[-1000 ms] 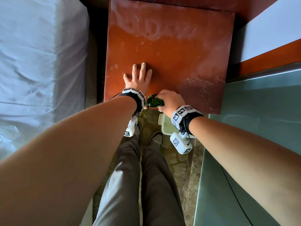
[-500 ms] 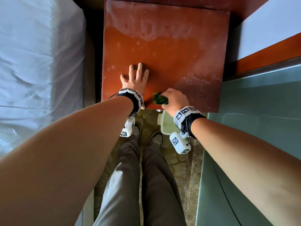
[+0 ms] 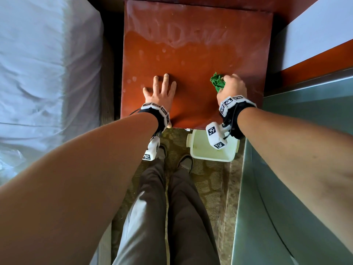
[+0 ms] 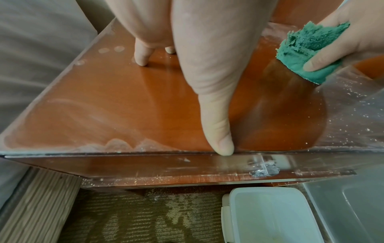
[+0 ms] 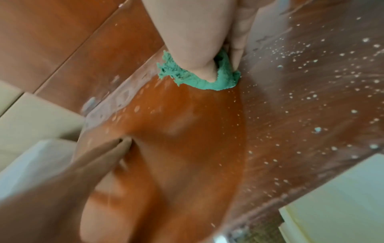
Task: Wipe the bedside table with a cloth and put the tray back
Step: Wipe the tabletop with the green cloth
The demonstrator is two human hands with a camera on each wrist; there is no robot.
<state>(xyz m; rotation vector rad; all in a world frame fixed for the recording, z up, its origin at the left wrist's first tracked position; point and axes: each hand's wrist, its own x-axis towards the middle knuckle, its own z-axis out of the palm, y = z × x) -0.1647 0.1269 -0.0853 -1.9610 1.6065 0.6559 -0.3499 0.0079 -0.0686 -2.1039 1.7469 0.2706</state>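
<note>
The reddish-brown bedside table (image 3: pixel 196 54) has a glossy top with pale dust smears at the back and white specks on its right side (image 5: pixel 311 98). My right hand (image 3: pixel 232 87) grips a bunched green cloth (image 3: pixel 217 82) (image 4: pixel 311 49) (image 5: pixel 197 78) and presses it onto the right part of the top. My left hand (image 3: pixel 162 90) lies flat near the front edge, fingers spread, thumb (image 4: pixel 220 131) at the lip. A pale plastic tray (image 3: pixel 212 150) (image 4: pixel 270 217) sits on the floor below the table's front right corner.
A bed with white sheets (image 3: pixel 47 73) runs along the left. A grey-green glass-topped surface (image 3: pixel 305 150) stands at the right, close to my right forearm. My legs and shoes (image 3: pixel 185 161) stand on patterned carpet in front of the table.
My right hand has swept the cloth from the front edge near my left wrist to the right and further onto the table. The left hand stays flat in place.
</note>
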